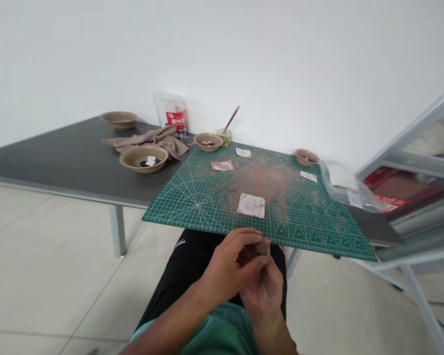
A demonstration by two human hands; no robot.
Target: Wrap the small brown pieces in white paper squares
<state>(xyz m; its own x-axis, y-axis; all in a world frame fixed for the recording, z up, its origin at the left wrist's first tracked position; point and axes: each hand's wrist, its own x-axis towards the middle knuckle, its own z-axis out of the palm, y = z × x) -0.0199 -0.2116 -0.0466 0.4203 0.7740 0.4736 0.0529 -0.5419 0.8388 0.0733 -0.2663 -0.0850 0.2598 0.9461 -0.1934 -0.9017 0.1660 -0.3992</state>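
Both hands meet over my lap, just below the near edge of a green cutting mat [207, 197]. My left hand [229, 266] is curled over my right hand [262, 286], and together they pinch a small brownish piece [262, 246] whose nature I cannot make out. On the mat lies a square of worn sandpaper [250, 205] amid reddish-brown dust [270, 180]. More small squares [222, 165] lie farther back on the mat.
A dark table [59, 158] carries the mat, brown bowls [143, 158], a crumpled brown cloth [148, 139], a red-labelled bag [172, 116], a cup with a stick [225, 134] and a clear plastic bag [342, 182]. A metal rack [410, 162] stands at right.
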